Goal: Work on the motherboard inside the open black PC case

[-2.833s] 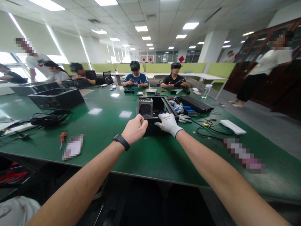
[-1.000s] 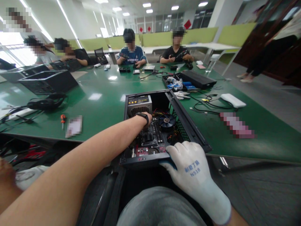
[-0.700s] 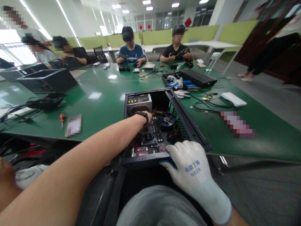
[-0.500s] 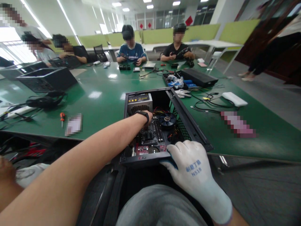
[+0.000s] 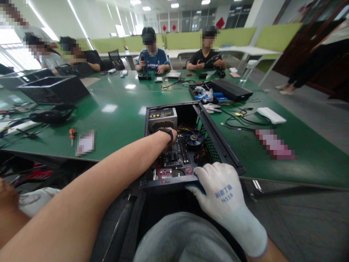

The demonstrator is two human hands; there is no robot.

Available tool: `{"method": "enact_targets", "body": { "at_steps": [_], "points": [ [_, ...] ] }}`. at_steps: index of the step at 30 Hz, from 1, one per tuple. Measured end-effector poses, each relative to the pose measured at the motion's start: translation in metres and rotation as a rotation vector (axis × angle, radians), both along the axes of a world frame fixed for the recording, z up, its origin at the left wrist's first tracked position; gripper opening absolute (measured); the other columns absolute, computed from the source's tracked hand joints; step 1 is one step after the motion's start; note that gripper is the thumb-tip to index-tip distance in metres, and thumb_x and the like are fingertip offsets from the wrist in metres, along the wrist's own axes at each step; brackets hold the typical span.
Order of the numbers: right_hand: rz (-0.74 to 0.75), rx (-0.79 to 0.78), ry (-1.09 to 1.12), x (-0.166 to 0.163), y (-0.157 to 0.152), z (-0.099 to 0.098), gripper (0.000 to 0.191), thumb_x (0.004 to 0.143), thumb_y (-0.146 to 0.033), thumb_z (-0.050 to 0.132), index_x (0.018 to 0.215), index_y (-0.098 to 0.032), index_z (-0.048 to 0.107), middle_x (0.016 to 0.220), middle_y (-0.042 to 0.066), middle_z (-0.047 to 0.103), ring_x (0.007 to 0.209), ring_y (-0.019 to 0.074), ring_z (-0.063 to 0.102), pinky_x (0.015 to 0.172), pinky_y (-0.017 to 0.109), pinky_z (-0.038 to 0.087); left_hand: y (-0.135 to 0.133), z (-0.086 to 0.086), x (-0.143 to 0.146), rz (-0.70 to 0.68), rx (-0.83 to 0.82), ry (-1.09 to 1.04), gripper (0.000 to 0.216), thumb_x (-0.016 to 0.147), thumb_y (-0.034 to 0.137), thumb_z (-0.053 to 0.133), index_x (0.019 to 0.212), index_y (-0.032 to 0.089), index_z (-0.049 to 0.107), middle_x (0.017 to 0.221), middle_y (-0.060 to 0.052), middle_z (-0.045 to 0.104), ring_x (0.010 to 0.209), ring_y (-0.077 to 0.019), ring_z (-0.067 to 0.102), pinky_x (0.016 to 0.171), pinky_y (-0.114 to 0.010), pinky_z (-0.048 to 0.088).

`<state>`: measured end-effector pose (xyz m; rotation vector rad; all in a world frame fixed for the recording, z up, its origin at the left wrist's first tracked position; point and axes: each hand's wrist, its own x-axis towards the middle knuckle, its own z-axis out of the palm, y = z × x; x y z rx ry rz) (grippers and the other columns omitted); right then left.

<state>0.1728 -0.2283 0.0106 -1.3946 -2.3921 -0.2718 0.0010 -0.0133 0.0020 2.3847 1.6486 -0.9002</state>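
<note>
The gloved fingers of the right hand [image 5: 221,187] are bent over the near rim of an open computer case [image 5: 169,184], with the thumb against the outer side, gripping that edge. The bare left hand [image 5: 173,136], wearing a black wristband [image 5: 167,133], reaches into the middle of the case; its fingers are hidden, so I cannot tell whether they pinch anything. Inside the case, the motherboard [image 5: 173,157] lies across the bottom, a black cooling fan [image 5: 194,139] sits toward the right side, and the power supply [image 5: 163,118] fills the far left corner. The case lies on a green table [image 5: 120,112], its near end jutting past the edge. Just beyond the case's far right corner is a loose glove [image 5: 212,108], and behind that a black toolbox [image 5: 231,90]. Black cables [image 5: 240,117] lie to the case's right. Well to its left is an orange-handled screwdriver [image 5: 72,134]; farther off on that side stands another open case [image 5: 54,91].
</note>
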Motion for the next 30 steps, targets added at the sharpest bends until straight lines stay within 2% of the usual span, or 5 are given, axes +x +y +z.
{"method": "enact_targets", "body": {
  "at_steps": [7,13,23,30],
  "points": [
    [0.004,0.004,0.001,-0.0002,-0.0004,0.0007,0.030,0.077,-0.047,0.072,0.090,-0.022,0.062,0.076,0.004,0.058,0.074,0.0221,0.043,0.069,0.035,0.021,-0.0051,0.0046,-0.0003,-0.023,-0.007,0.026,0.072,0.053,0.038,0.088,0.119,0.013,0.071,0.117,-0.016,0.071,0.106,-0.0312,0.067,0.092,-0.034,0.054],
    [-0.010,-0.041,-0.015,-0.0002,-0.0005,0.0015,0.030,0.078,-0.048,0.072,0.092,-0.023,0.064,0.080,0.004,0.060,0.077,0.0223,0.044,0.070,0.035,0.020,-0.0082,0.0086,0.0003,0.003,-0.004,-0.006,0.066,0.050,0.035,0.090,0.111,0.012,0.074,0.114,-0.016,0.072,0.104,-0.0310,0.068,0.090,-0.033,0.054],
    [-0.015,-0.044,-0.012,-0.0001,-0.0005,0.0008,0.030,0.078,-0.049,0.071,0.092,-0.023,0.063,0.079,0.004,0.060,0.076,0.0228,0.044,0.070,0.035,0.020,-0.0043,0.0051,0.0002,-0.012,-0.020,0.032,0.068,0.049,0.035,0.089,0.113,0.015,0.074,0.114,-0.013,0.073,0.102,-0.0285,0.069,0.090,-0.030,0.054],
    [-0.015,-0.039,-0.020,-0.0004,-0.0009,0.0029,0.028,0.079,-0.047,0.070,0.091,-0.023,0.064,0.079,0.004,0.059,0.076,0.0223,0.044,0.070,0.035,0.020,-0.0017,0.0021,-0.0013,-0.005,-0.014,-0.022,0.073,0.049,0.041,0.089,0.114,0.012,0.073,0.113,-0.016,0.073,0.104,-0.0320,0.068,0.092,-0.035,0.054]
  ]
}}
